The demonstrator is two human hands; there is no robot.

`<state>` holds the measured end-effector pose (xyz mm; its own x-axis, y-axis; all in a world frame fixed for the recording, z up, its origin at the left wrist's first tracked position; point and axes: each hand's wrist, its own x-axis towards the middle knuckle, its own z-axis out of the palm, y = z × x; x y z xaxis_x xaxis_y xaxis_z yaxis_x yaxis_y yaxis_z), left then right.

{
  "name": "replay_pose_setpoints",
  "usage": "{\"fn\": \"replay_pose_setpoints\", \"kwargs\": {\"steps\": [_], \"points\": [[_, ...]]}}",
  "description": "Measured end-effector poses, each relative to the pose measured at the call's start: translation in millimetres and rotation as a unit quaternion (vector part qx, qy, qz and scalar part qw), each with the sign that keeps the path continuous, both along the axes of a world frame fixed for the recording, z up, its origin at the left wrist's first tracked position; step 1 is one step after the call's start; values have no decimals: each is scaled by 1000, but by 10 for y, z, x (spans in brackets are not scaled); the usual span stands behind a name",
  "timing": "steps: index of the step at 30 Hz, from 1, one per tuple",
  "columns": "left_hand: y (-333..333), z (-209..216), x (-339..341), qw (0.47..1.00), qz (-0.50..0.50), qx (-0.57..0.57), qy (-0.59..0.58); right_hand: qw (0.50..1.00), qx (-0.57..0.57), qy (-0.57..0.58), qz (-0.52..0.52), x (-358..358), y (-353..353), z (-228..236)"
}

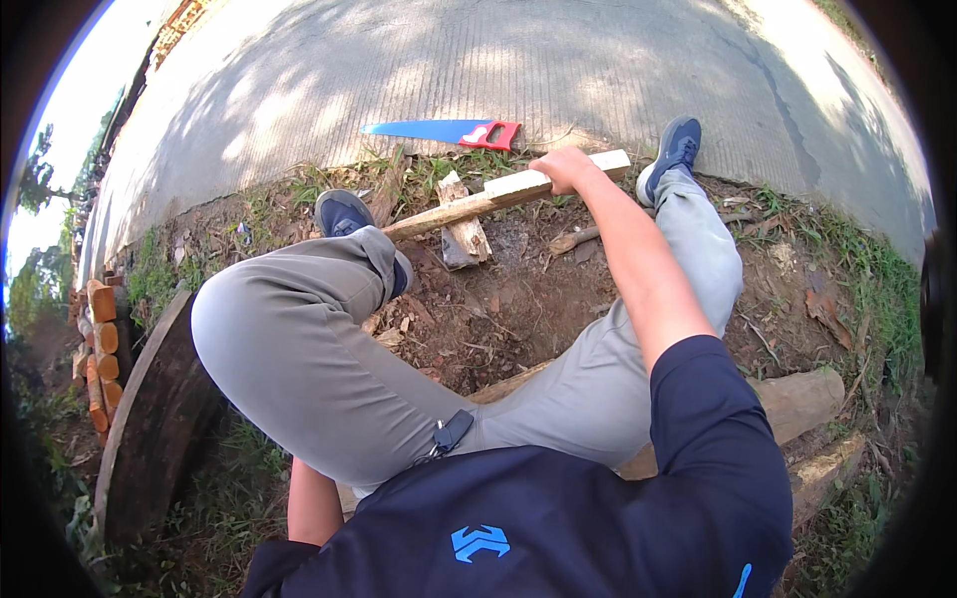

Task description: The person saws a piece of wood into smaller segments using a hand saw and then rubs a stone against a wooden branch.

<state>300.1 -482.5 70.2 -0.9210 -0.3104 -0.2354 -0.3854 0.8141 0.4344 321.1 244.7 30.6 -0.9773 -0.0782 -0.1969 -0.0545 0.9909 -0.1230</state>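
The right hand grips the long wooden bar near its right end; the left hand is out of sight. The bar slants leftward and bodyward — beyond it, by the road's near edge, the saw, handle rightward; beneath, the short block.

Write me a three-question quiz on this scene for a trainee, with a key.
1. True or false: the saw has a red blade and a blue handle.
2. What does the right hand grip?
a) a shoelace
b) the long piece of wood
c) the saw
3. Short answer: what lies crosswise beneath the long piece of wood?

Key:
1. False: the blade is blue and the handle is red.
2. b
3. A short wooden block.
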Motion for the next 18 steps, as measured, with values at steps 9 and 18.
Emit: {"fn": "replay_pose_setpoints", "kwargs": {"steps": [9, 18], "points": [[450, -281, -1008, 999, -48, 21, 4, 1000, -8, -25, -14, -28, 49, -52], [1807, -535, -2360, 966, -197, 119, 116, 997, -20, -65, -23, -139, 1, 54]]}}
